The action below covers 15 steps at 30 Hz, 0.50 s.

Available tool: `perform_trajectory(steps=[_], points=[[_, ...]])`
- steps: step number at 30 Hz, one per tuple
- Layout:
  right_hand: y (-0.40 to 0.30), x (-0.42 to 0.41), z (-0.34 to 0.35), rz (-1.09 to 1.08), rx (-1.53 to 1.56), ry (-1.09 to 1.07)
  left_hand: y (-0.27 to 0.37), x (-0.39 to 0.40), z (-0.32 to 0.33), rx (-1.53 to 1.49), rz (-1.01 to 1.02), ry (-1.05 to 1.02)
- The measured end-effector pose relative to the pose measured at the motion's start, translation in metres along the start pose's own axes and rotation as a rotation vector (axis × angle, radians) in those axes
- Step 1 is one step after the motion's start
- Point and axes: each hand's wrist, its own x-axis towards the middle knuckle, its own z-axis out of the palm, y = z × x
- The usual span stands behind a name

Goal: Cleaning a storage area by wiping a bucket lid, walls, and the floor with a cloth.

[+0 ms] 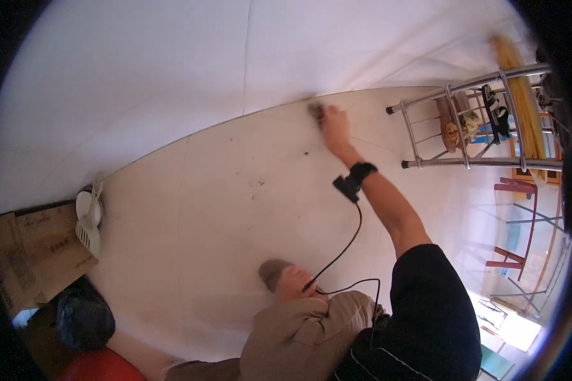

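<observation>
My right hand [336,126] reaches out over the pale floor [209,228] to the foot of the white wall [148,71]. Its fingers close on a small dark thing [316,112], too blurred to name. On that wrist sits a black strap [363,172] with a black device [346,189], from which a thin cable [352,235] runs back to my body. Dark specks [261,183] lie scattered on the floor. Below them are my brown trousers [291,328] and what looks like a foot in a grey-brown slipper [270,274]. My left hand is out of view.
A metal rack [462,119] holding shoes [495,114] stands at right, with a long yellow thing [522,100] across it. Beyond is a red-framed chair [529,228]. At left are a cardboard box [52,247], a slotted pale plastic utensil [88,238], a black bag [85,314] and a red object [102,366].
</observation>
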Motion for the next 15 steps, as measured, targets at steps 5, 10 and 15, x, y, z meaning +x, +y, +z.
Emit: perform_trajectory(steps=[5,10,15], points=[[-0.007,-0.016,-0.026,-0.297,0.593,0.023,0.010,0.018,-0.017,-0.001,-0.053,-0.259],[0.052,-0.002,-0.090,0.325,0.799,0.489,0.008,0.005,-0.020,-0.204,-0.079,-0.087],[0.102,0.035,-0.176,0.332,0.788,0.848,0.010,0.031,-0.039,-0.510,-0.157,-0.152]])
